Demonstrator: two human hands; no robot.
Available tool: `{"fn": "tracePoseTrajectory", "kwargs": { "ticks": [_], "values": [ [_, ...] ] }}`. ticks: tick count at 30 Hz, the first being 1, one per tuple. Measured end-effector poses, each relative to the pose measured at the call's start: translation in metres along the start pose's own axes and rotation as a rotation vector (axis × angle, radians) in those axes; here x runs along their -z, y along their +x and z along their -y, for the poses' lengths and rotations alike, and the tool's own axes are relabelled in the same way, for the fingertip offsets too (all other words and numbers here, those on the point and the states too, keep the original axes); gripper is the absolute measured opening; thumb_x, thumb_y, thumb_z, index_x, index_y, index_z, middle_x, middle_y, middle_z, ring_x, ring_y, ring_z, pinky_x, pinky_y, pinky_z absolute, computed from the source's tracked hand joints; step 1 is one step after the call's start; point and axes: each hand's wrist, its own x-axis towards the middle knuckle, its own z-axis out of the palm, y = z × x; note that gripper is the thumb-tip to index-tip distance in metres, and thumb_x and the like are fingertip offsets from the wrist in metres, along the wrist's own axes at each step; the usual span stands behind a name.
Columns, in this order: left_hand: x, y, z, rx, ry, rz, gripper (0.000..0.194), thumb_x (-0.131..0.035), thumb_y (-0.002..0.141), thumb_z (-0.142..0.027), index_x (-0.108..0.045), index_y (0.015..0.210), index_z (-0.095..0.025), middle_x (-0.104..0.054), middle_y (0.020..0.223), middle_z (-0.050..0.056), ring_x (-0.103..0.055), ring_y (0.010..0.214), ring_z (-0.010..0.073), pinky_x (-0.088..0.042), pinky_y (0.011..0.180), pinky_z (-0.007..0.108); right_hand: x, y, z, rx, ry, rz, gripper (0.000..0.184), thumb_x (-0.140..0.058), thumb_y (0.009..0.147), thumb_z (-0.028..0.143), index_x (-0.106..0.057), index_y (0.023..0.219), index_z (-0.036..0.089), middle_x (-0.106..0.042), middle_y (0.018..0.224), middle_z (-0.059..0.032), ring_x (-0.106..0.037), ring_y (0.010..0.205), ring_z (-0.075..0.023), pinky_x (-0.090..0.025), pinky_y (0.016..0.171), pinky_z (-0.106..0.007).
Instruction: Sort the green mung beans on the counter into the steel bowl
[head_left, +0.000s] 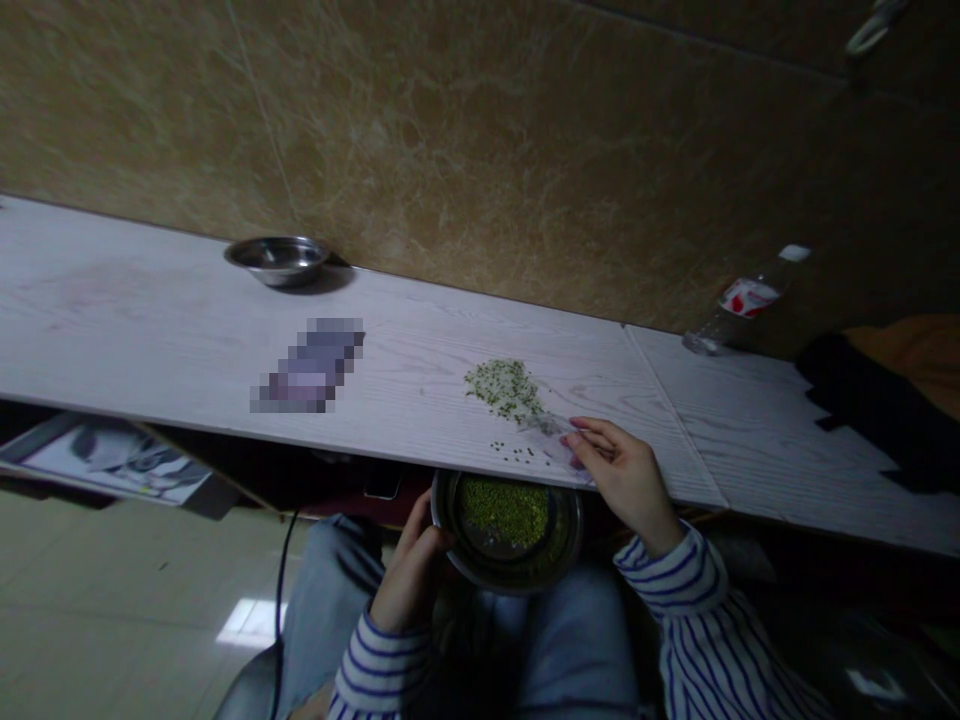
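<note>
My left hand (414,572) grips the left rim of a steel bowl (517,582), held just below the table's front edge above my lap. Small green beans (504,508), which look like mung beans, cover part of its bottom. Pinched in the fingers of my right hand (626,472) is a thin clear piece of plastic (553,438), perhaps a bag; its exact shape is unclear. Beside it on the tabletop lies a pile of white grains mixed with green beans (501,388). A few loose green beans are scattered between the pile and the front edge.
On the white wood-grain table (420,400), a second steel bowl (277,262) stands by the wall. A pixelated flat object (315,365) lies nearer the front. To the right are a clear bottle (746,300) with a white cap and dark cloth (885,400). An open drawer (135,460) is at left.
</note>
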Motion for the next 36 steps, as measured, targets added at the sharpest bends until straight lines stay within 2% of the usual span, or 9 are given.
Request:
{"fn": "tracePoseTrajectory", "kwargs": {
  "ticks": [4,12,19,24,28,33,36],
  "values": [
    [-0.005,-0.001,0.001,0.032,-0.003,0.009,0.061,-0.064,0.055,-0.015,-0.059,0.116,-0.021,-0.071,0.091,0.004,-0.063,0.097,0.0317,-0.051,0.075,0.039,0.003,-0.009,0.001,-0.031,-0.033,-0.107,0.036,-0.070,0.074,0.042,-0.067,0.098,0.014,-0.075,0.075,-0.0082,-0.067,0.056,-0.0186,-0.057,0.055,-0.031],
    [-0.004,-0.002,0.002,0.010,0.001,0.009,0.061,-0.065,0.056,-0.014,-0.060,0.116,-0.021,-0.070,0.103,0.006,-0.063,0.099,0.0311,-0.051,0.075,0.039,-0.025,-0.027,0.008,-0.008,-0.089,-0.036,0.033,-0.062,0.082,0.038,-0.066,0.104,0.014,-0.075,0.085,-0.0104,-0.071,0.072,-0.0214,-0.057,0.069,-0.034],
    [-0.001,-0.003,-0.001,-0.008,-0.024,0.000,0.058,-0.065,0.056,-0.014,-0.063,0.114,-0.021,-0.071,0.104,0.006,-0.062,0.101,0.0319,-0.050,0.080,0.041,-0.022,-0.010,0.007,-0.016,-0.013,-0.041,0.037,-0.066,0.078,0.041,-0.066,0.103,0.013,-0.075,0.082,-0.0109,-0.067,0.061,-0.0178,-0.055,0.059,-0.030],
    [0.009,0.000,-0.003,-0.065,-0.009,0.004,0.052,-0.065,0.058,-0.016,-0.067,0.110,-0.021,-0.071,0.105,0.005,-0.059,0.107,0.0304,-0.048,0.087,0.039,-0.029,0.006,0.008,-0.021,0.034,0.057,0.035,-0.067,0.076,0.040,-0.068,0.100,0.014,-0.074,0.080,-0.0097,-0.066,0.060,-0.0171,-0.054,0.057,-0.029],
    [0.020,0.002,-0.008,-0.057,0.001,-0.010,0.059,-0.066,0.057,-0.016,-0.064,0.116,-0.022,-0.071,0.101,0.005,-0.063,0.098,0.0307,-0.050,0.080,0.040,-0.036,0.008,0.016,-0.040,0.067,0.168,0.030,-0.068,0.074,0.036,-0.070,0.097,0.015,-0.075,0.082,-0.0087,-0.070,0.070,-0.0192,-0.057,0.061,-0.030],
    [0.027,0.003,-0.011,-0.083,-0.036,0.025,0.060,-0.066,0.059,-0.014,-0.062,0.118,-0.020,-0.071,0.094,0.005,-0.063,0.097,0.0298,-0.050,0.077,0.037,-0.031,0.003,0.024,-0.061,0.057,0.289,0.026,-0.070,0.073,0.031,-0.071,0.095,0.016,-0.075,0.080,-0.0074,-0.071,0.077,-0.0195,-0.058,0.068,-0.031],
    [0.028,0.002,-0.010,-0.084,-0.016,0.045,0.056,-0.066,0.058,-0.016,-0.064,0.114,-0.021,-0.071,0.092,0.005,-0.063,0.094,0.0298,-0.050,0.076,0.037,-0.025,0.000,0.026,-0.065,0.069,0.312,0.026,-0.070,0.073,0.032,-0.071,0.094,0.016,-0.075,0.080,-0.0074,-0.071,0.078,-0.0196,-0.057,0.070,-0.031]
  ]
}}
